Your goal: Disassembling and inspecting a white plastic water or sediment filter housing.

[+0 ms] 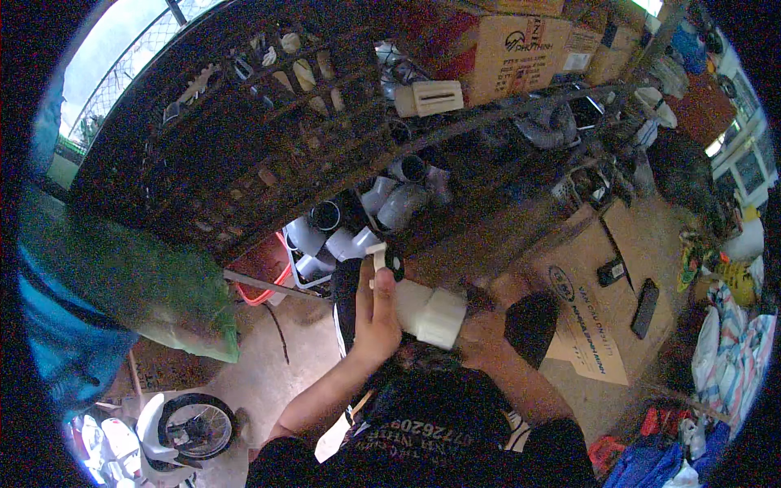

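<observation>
A thick white plastic pipe fitting with a wider collar at its right end is held in front of my body. My left hand is closed on its left end, thumb pointing up. By that thumb, at the fitting's upper left end, is a small white part with a dark round piece beside it; how it joins the fitting is unclear. My right hand is closed against the collar end. Its fingers are in shadow, with a dark patch near them that I cannot make out.
Grey pipe elbows fill a bin beyond my hands, beside a red basket. A dark slatted rack stands behind. Flattened cardboard bearing two black objects lies right. A green sack and a motorbike wheel are left.
</observation>
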Action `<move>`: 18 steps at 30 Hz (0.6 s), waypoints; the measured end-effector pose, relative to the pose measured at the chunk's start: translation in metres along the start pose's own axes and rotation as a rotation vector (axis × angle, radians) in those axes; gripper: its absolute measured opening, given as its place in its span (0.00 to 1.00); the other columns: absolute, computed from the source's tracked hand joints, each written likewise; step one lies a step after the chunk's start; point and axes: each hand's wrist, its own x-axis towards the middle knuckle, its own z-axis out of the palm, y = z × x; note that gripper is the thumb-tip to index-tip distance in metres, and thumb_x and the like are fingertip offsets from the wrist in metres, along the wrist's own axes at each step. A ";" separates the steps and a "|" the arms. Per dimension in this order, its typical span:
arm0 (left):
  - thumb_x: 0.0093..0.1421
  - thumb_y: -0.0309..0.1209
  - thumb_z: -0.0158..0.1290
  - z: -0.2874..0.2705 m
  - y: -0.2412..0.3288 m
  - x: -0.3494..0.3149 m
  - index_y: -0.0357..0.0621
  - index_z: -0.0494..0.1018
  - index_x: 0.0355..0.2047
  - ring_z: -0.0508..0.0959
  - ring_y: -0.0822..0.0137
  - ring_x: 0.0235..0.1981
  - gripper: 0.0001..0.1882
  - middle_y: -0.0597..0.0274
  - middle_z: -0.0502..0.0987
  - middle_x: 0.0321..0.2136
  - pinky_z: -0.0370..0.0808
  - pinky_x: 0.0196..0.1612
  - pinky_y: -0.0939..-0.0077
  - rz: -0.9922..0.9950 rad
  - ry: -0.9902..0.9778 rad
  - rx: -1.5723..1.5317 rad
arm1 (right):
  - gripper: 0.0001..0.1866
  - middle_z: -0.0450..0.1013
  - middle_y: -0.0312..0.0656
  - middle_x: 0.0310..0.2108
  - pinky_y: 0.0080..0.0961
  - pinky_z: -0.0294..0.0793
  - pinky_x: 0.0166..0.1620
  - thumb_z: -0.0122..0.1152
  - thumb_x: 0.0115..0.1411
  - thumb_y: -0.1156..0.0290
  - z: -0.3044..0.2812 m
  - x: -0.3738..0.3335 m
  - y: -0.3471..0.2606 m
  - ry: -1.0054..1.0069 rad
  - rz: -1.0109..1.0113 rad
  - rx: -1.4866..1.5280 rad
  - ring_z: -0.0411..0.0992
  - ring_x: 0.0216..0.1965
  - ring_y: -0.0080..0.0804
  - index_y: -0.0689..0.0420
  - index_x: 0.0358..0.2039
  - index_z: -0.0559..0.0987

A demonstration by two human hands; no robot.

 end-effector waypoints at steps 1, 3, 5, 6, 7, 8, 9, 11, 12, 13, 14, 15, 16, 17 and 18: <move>0.63 0.39 0.35 0.004 0.012 -0.003 0.31 0.47 0.56 0.63 0.64 0.47 0.28 0.48 0.61 0.49 0.61 0.49 0.74 -0.174 0.059 -0.329 | 0.18 0.65 0.35 0.22 0.31 0.63 0.26 0.67 0.37 0.62 0.002 0.001 -0.002 0.040 0.053 0.023 0.64 0.22 0.34 0.50 0.29 0.72; 0.63 0.36 0.33 0.002 0.022 0.003 0.27 0.44 0.56 0.66 0.63 0.43 0.28 0.47 0.62 0.46 0.64 0.46 0.75 -0.152 0.147 -0.623 | 0.22 0.69 0.39 0.28 0.33 0.66 0.33 0.67 0.39 0.60 0.008 0.002 -0.006 0.123 0.162 0.065 0.68 0.27 0.36 0.53 0.35 0.72; 0.63 0.37 0.33 0.006 0.019 -0.001 0.28 0.46 0.55 0.67 0.62 0.41 0.27 0.47 0.63 0.45 0.65 0.44 0.74 0.003 0.209 -0.563 | 0.25 0.69 0.43 0.32 0.34 0.66 0.36 0.68 0.38 0.60 0.020 0.002 -0.017 0.266 0.350 0.105 0.67 0.33 0.39 0.54 0.37 0.71; 0.63 0.37 0.33 0.009 0.014 -0.005 0.28 0.47 0.54 0.68 0.62 0.40 0.26 0.47 0.64 0.44 0.67 0.43 0.73 0.156 0.273 -0.502 | 0.29 0.69 0.47 0.35 0.36 0.65 0.40 0.69 0.37 0.60 0.025 0.000 -0.022 0.407 0.536 0.148 0.67 0.38 0.42 0.55 0.40 0.70; 0.59 0.42 0.41 0.002 0.006 -0.004 0.29 0.54 0.49 0.70 0.58 0.38 0.27 0.47 0.67 0.41 0.68 0.40 0.69 0.196 0.174 -0.338 | 0.27 0.69 0.47 0.38 0.36 0.64 0.44 0.65 0.42 0.60 0.030 0.001 -0.027 0.400 0.875 0.312 0.66 0.42 0.39 0.57 0.42 0.70; 0.59 0.42 0.41 -0.002 0.002 -0.003 0.29 0.54 0.49 0.70 0.58 0.38 0.27 0.47 0.67 0.41 0.68 0.40 0.69 0.197 0.170 -0.339 | 0.27 0.69 0.47 0.38 0.36 0.64 0.44 0.65 0.42 0.60 0.028 0.004 -0.025 0.404 0.877 0.310 0.66 0.42 0.39 0.57 0.42 0.70; 0.55 0.43 0.46 -0.005 -0.001 0.000 0.31 0.56 0.46 0.70 0.55 0.37 0.28 0.47 0.67 0.39 0.68 0.39 0.67 0.376 0.072 -0.334 | 0.21 0.69 0.47 0.39 0.34 0.66 0.45 0.56 0.50 0.62 0.024 0.011 -0.020 -0.064 0.768 -0.198 0.67 0.42 0.39 0.60 0.42 0.69; 0.45 0.45 0.56 -0.021 0.028 0.020 0.34 0.58 0.40 0.70 0.51 0.32 0.31 0.47 0.69 0.31 0.68 0.36 0.62 0.540 -0.116 -0.272 | 0.17 0.68 0.48 0.40 0.33 0.67 0.46 0.47 0.57 0.64 0.021 0.019 -0.019 -0.534 0.597 -0.689 0.68 0.42 0.38 0.63 0.42 0.67; 0.45 0.45 0.56 -0.019 0.026 0.019 0.34 0.58 0.40 0.70 0.51 0.32 0.31 0.47 0.69 0.31 0.68 0.36 0.62 0.540 -0.119 -0.274 | 0.18 0.68 0.47 0.40 0.34 0.67 0.46 0.47 0.57 0.62 0.021 0.018 -0.018 -0.534 0.670 -0.578 0.68 0.42 0.38 0.63 0.42 0.67; 0.45 0.44 0.55 -0.013 0.022 0.018 0.34 0.58 0.41 0.69 0.51 0.31 0.31 0.48 0.68 0.31 0.68 0.34 0.62 0.501 -0.051 -0.267 | 0.19 0.68 0.47 0.40 0.34 0.67 0.46 0.47 0.57 0.61 0.018 0.018 -0.015 -0.530 0.736 -0.470 0.68 0.42 0.39 0.62 0.42 0.67; 0.46 0.44 0.55 -0.008 0.018 0.017 0.33 0.58 0.41 0.69 0.52 0.29 0.30 0.48 0.68 0.31 0.67 0.33 0.63 0.460 0.018 -0.259 | 0.20 0.68 0.47 0.41 0.35 0.67 0.45 0.47 0.56 0.60 0.016 0.017 -0.012 -0.525 0.799 -0.360 0.68 0.42 0.39 0.62 0.43 0.67; 0.50 0.45 0.51 -0.002 0.014 0.013 0.32 0.57 0.43 0.68 0.58 0.30 0.31 0.50 0.67 0.31 0.66 0.32 0.68 0.406 0.120 -0.200 | 0.21 0.67 0.47 0.41 0.36 0.67 0.45 0.47 0.56 0.58 0.013 0.017 -0.008 -0.520 0.858 -0.248 0.68 0.42 0.39 0.62 0.43 0.67; 0.50 0.45 0.51 -0.002 0.017 0.011 0.32 0.57 0.43 0.68 0.58 0.30 0.31 0.50 0.67 0.31 0.66 0.32 0.68 0.408 0.120 -0.202 | 0.22 0.67 0.47 0.41 0.37 0.67 0.45 0.47 0.56 0.57 0.012 0.015 -0.004 -0.512 0.919 -0.134 0.68 0.42 0.39 0.62 0.44 0.67; 0.53 0.44 0.48 -0.003 0.022 0.009 0.31 0.55 0.45 0.68 0.60 0.32 0.29 0.50 0.67 0.34 0.66 0.34 0.70 0.260 0.109 -0.351 | 0.23 0.67 0.47 0.41 0.38 0.67 0.45 0.47 0.55 0.56 0.011 0.013 -0.001 -0.504 0.978 -0.017 0.68 0.42 0.39 0.61 0.44 0.67; 0.56 0.43 0.44 -0.002 0.025 0.007 0.30 0.54 0.47 0.68 0.63 0.35 0.28 0.50 0.66 0.36 0.65 0.36 0.72 0.110 0.099 -0.498 | 0.24 0.67 0.47 0.41 0.39 0.67 0.45 0.47 0.55 0.54 0.009 0.011 0.003 -0.495 1.033 0.102 0.68 0.41 0.39 0.61 0.44 0.67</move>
